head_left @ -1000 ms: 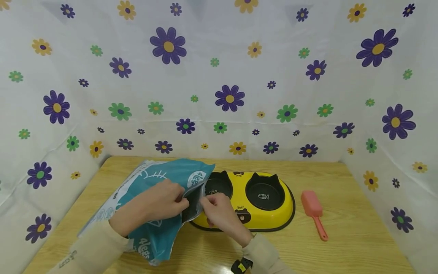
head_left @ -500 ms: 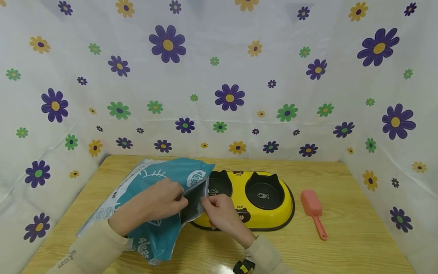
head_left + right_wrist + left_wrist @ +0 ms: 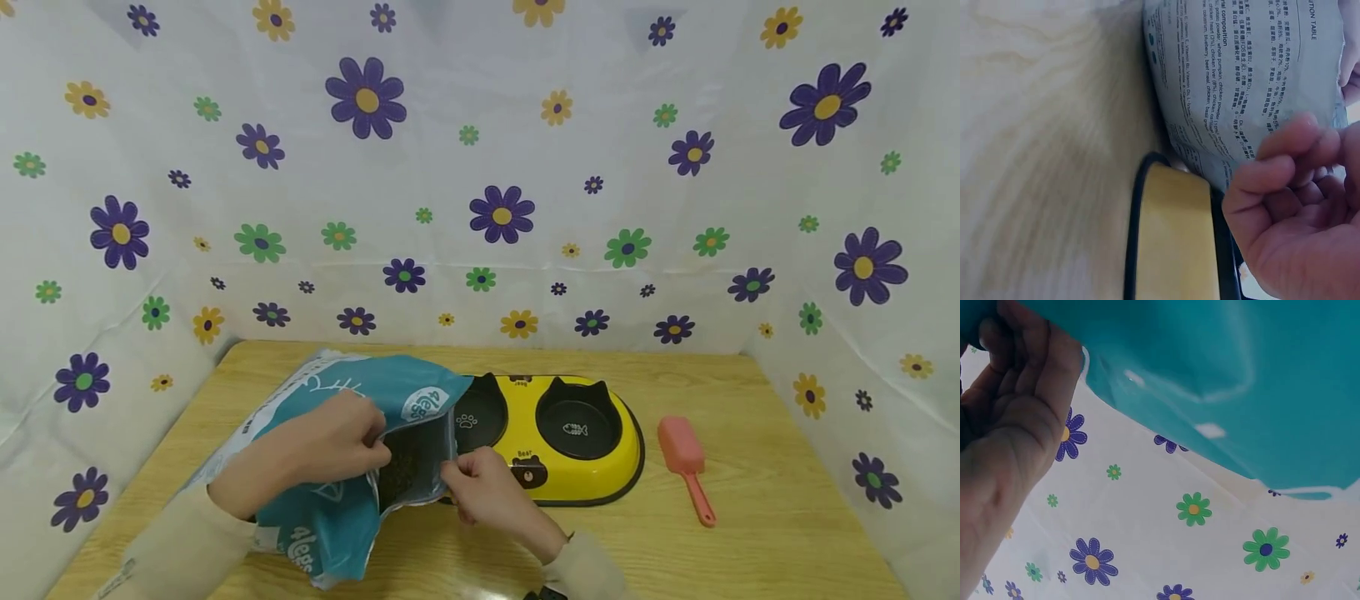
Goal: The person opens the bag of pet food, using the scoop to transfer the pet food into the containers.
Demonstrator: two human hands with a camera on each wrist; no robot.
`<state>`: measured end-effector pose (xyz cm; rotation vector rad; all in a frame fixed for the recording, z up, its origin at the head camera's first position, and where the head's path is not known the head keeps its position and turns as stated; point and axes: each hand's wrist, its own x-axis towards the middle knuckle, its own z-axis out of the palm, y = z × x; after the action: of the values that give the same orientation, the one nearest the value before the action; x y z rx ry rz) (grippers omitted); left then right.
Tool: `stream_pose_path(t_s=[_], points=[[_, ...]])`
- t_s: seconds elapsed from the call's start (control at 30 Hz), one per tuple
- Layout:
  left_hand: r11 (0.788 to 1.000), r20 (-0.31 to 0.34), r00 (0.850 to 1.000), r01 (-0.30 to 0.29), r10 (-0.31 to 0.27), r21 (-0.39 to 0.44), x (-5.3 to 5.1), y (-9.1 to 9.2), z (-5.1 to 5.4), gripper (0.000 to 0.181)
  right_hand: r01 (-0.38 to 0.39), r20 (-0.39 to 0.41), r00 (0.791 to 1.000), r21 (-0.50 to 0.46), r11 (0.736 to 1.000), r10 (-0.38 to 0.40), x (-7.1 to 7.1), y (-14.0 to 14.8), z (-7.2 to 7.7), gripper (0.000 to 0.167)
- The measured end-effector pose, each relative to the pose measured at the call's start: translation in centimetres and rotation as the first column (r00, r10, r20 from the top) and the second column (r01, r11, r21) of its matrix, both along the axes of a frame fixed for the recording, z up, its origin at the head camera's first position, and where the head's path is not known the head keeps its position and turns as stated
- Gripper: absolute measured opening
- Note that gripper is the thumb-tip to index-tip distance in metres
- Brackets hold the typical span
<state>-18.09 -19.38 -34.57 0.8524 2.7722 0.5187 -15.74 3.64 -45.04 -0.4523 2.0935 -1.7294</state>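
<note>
A teal and white pet food bag (image 3: 408,379) lies on the left of the table, its mouth spread wide toward the right. Dark kibble (image 3: 397,475) shows inside. My left hand (image 3: 333,442) pinches the near-left edge of the mouth with curled fingers. On the opposite edge, my right hand (image 3: 487,492) pinches the rim between thumb and fingers. Printed text covers the bag's underside (image 3: 1235,75) in the right wrist view. Just behind the right hand stands a yellow double pet bowl (image 3: 585,483), its left black dish partly hidden by the bag.
A pink scoop (image 3: 682,450) lies right of the bowl, handle toward me. The wooden table (image 3: 780,500) has a flower-printed cloth (image 3: 600,125) behind it and at both sides.
The left hand has drawn its edge of the bag leftward and the right hand has come slightly down. The mouth is wider, and kibble shows inside.
</note>
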Motion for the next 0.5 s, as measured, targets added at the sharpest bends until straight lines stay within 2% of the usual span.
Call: stream_pose_path(t_s=[0.1, 0.23, 0.43, 0.5], points=[[1.000, 0.007, 1.000, -0.001, 0.001, 0.014, 0.0, -1.2, -0.4, 0.039, -0.030, 0.022, 0.999, 0.004, 1.000, 0.030, 0.5, -0.7, -0.5, 0.047], [0.998, -0.004, 0.999, -0.033, 0.033, 0.049, -0.2, -3.0, -1.3, 0.041, -0.050, 0.042, 0.998, 0.019, 0.999, 0.049, 0.9, -2.1, -1.3, 0.043], [0.997, -0.022, 0.998, -0.055, 0.057, 0.062, -0.7, -4.7, -1.9, 0.041, -0.070, 0.179, 0.980, -0.102, 0.992, 0.088, 1.3, -4.6, -2.2, 0.040], [0.997, -0.035, 0.997, -0.062, 0.064, 0.053, -1.0, -5.4, -2.0, 0.042, -0.085, 0.196, 0.975, -0.111, 0.990, 0.106, 1.3, -5.3, -2.3, 0.040]])
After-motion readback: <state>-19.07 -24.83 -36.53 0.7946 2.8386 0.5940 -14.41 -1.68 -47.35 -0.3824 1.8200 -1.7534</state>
